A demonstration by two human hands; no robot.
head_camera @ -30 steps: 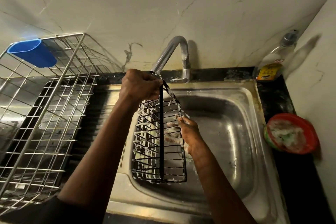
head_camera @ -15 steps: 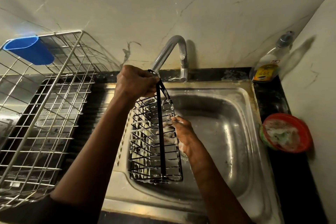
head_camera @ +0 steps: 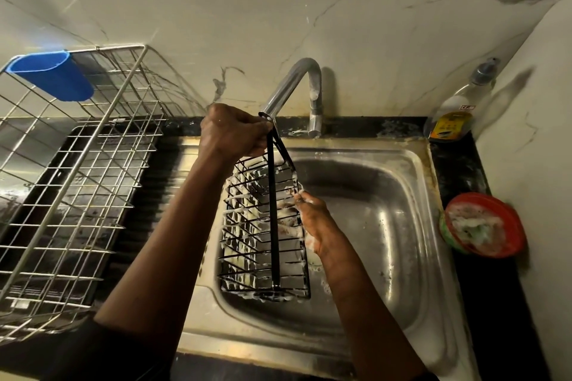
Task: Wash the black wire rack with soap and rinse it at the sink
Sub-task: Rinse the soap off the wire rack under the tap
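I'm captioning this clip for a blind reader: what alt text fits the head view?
A person's left hand holds a foam-covered black wire rack by its handle over a steel sink, while the right hand touches the rack's side. No water shows at the tap; a silver dish rack stands to the left.

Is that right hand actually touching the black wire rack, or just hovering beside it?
Touching. The head view shows the right hand with its fingers pressed against the soapy wires of the black wire rack.
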